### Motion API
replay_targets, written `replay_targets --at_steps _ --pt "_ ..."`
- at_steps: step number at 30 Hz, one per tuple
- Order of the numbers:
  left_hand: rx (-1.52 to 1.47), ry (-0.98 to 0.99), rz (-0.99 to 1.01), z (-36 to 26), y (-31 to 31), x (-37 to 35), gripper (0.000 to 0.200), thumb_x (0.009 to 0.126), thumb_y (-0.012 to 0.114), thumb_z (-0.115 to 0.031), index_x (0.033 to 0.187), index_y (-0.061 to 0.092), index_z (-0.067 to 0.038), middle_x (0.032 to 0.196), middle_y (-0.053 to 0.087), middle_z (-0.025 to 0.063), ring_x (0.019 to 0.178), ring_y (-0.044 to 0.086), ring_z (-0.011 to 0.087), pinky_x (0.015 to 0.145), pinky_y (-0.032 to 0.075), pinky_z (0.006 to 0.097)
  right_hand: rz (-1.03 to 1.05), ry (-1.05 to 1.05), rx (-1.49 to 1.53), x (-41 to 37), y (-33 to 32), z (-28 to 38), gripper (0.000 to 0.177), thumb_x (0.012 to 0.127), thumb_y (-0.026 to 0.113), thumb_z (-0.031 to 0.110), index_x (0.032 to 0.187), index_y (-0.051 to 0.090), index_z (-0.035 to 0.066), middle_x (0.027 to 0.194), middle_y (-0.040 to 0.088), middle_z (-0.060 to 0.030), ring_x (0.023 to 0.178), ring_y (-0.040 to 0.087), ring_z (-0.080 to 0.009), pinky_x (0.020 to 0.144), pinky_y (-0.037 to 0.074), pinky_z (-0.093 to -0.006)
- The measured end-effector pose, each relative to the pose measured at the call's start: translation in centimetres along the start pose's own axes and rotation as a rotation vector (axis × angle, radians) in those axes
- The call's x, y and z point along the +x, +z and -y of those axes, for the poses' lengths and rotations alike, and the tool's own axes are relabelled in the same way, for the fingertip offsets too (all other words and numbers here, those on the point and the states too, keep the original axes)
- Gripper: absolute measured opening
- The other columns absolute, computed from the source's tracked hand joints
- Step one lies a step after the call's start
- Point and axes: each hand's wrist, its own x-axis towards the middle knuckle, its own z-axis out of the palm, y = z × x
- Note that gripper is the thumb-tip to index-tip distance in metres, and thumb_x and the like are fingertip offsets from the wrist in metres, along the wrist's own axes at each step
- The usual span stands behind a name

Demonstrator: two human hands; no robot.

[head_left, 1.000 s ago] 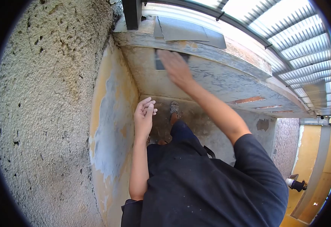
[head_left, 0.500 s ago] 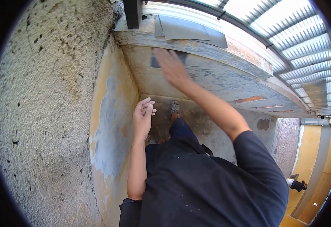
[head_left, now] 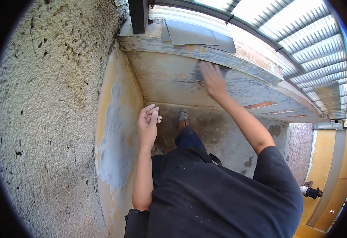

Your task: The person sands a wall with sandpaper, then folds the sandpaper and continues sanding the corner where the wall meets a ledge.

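Grey abrasive paper (head_left: 200, 74) lies under the fingers (head_left: 206, 68) of the right hand (head_left: 214, 82). They are stretched out flat and close together, not curled around anything. The sheet appears to stay up only because the palm presses it against the upright wall face (head_left: 165, 79) just below the ledge (head_left: 240, 59). A flat hand probably spreads the pressure over the whole sheet, so it lies flush on the worn, streaked paint. Dark corners of the paper show at the left and at the far right of the fingers. Whether the thumb hooks an edge cannot be told.

The right arm reaches up and away from the body to this spot, right of the corner. The left hand (head_left: 147, 123) hangs lower and nearer, in the air beside the yellow and grey side wall (head_left: 116, 119). Its fingers (head_left: 154, 113) are loosely bent and hold nothing, so it seems to be idle and kept out of the way.

Further out, spare sheets (head_left: 193, 33) lie flat on top of the ledge at the far left, next to a dark post (head_left: 138, 14), probably within reach of the working arm. Below, a sandalled foot (head_left: 183, 116) stands on the stained floor (head_left: 217, 131), close to the wall. Rough plaster (head_left: 54, 99) fills the left, and corrugated roofing (head_left: 312, 43) runs along the far right.
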Motion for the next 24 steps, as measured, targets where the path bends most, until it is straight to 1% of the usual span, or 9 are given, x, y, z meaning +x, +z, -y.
replay_targets --at_steps 2,4,7,12,16,18,21,23,24 --pt "-0.011 0.022 0.002 -0.4 0.0 -0.1 0.036 0.109 0.062 -0.012 0.141 0.058 0.002 0.125 0.07 0.0125 0.09 0.068 0.0119 0.082 0.056 0.0273 0.014 -0.047 0.192 5.3 1.3 4.6 0.068 0.092 0.048 0.003 0.16 0.044 0.0 0.166 0.045 -0.0166 0.155 0.041 -0.0333 0.128 0.029 -0.0521" --pt "-0.011 0.019 -0.004 -0.6 0.1 -0.1 0.036 0.109 0.062 -0.012 0.141 0.058 0.002 0.125 0.07 0.0123 0.09 0.068 0.0118 0.081 0.056 0.0273 -0.074 -0.086 0.229 9.3 3.3 8.9 0.07 0.09 0.047 0.001 0.16 0.044 0.001 0.167 0.045 -0.0157 0.155 0.041 -0.0317 0.128 0.029 -0.0498" --pt "-0.028 0.023 -0.009 -0.4 0.6 0.4 0.036 0.109 0.062 -0.012 0.141 0.058 0.002 0.125 0.069 0.0121 0.09 0.067 0.0117 0.081 0.056 0.0274 -0.092 -0.066 0.267 9.8 2.9 9.4 0.069 0.089 0.047 0.001 0.159 0.045 0.001 0.166 0.046 -0.0148 0.154 0.042 -0.0309 0.128 0.03 -0.0481" --pt "-0.033 0.019 -0.02 -0.3 0.7 0.8 0.036 0.109 0.061 -0.012 0.142 0.058 0.003 0.126 0.069 0.0124 0.092 0.067 0.0119 0.082 0.056 0.0276 -0.005 0.004 0.021 -1.3 -0.7 -1.0 0.068 0.09 0.049 0.0 0.158 0.047 0.0 0.163 0.049 -0.0166 0.152 0.045 -0.0328 0.126 0.032 -0.0521" --pt "0.022 0.07 0.055 0.3 1.5 2.6 0.034 0.109 0.061 -0.012 0.14 0.059 0.001 0.127 0.07 0.0124 0.097 0.066 0.0112 0.084 0.056 0.0271 0.05 0.047 -0.047 -3.2 -1.9 -2.5 0.068 0.09 0.049 0.0 0.158 0.046 0.0 0.163 0.049 -0.0173 0.152 0.045 -0.0338 0.126 0.031 -0.0534" --pt "0.029 0.099 0.075 -0.4 2.4 4.4 0.034 0.109 0.061 -0.013 0.14 0.059 0.001 0.128 0.07 0.0121 0.099 0.065 0.0109 0.085 0.056 0.0272 -0.026 -0.008 0.031 -0.1 0.2 -0.2 0.067 0.091 0.049 0.002 0.159 0.045 0.0 0.164 0.049 -0.0173 0.152 0.045 -0.0343 0.126 0.031 -0.0537" --pt "0.101 0.179 0.063 -1.9 3.7 6.1 0.033 0.109 0.062 -0.015 0.138 0.061 0.001 0.129 0.07 0.0103 0.101 0.064 0.0102 0.086 0.055 0.0272 -0.055 -0.049 0.208 7.2 2.3 7.1 0.069 0.091 0.048 0.003 0.159 0.044 0.0 0.165 0.047 -0.016 0.154 0.042 -0.0326 0.127 0.031 -0.0516" --pt "0.108 0.246 0.003 -2.8 3.8 7.3 0.034 0.11 0.062 -0.015 0.14 0.061 0.001 0.133 0.069 0.0094 0.114 0.066 0.0153 0.089 0.055 0.0298 -0.082 -0.05 0.238 9.1 2.6 8.8 0.07 0.09 0.048 0.003 0.16 0.044 0.001 0.166 0.046 -0.0152 0.155 0.041 -0.0316 0.127 0.03 -0.0505" --pt "0.092 0.256 -0.017 -3.1 3.7 7.8 0.034 0.11 0.062 -0.015 0.14 0.061 0.0 0.136 0.068 0.0103 0.116 0.066 0.0159 0.09 0.055 0.0298 -0.074 -0.038 0.269 9.2 2.2 9.0 0.071 0.089 0.048 0.002 0.16 0.044 0.002 0.166 0.046 -0.0145 0.155 0.04 -0.0306 0.127 0.03 -0.0495"
